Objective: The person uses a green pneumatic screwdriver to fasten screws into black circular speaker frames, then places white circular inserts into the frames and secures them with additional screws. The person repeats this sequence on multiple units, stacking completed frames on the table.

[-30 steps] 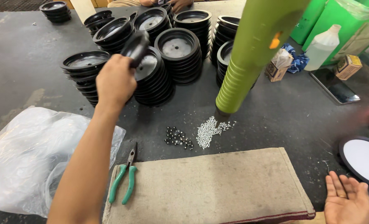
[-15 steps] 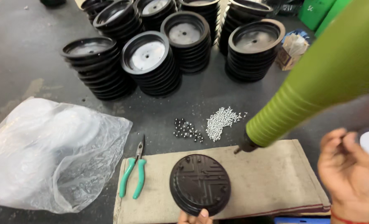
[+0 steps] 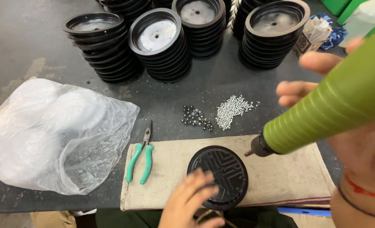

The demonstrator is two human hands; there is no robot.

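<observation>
With the black disc (image 3: 217, 176) now on the cloth pad (image 3: 280, 169) at lower centre, the left hand (image 3: 189, 202) rests on it with a released grip, while the right hand (image 3: 347, 126) has brought the green driver (image 3: 322, 114), clenched in its grip, closer to the disc.

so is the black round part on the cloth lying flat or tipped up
Flat. The black round part lies ribbed face up on the beige cloth, the left hand resting on its near edge.

Dark workbench (image 3: 35, 38) (scuffed): disc stacks (image 3: 160, 44), screws (image 3: 231, 110), bag (image 3: 52, 135), cloth mat (image 3: 280, 177).
</observation>
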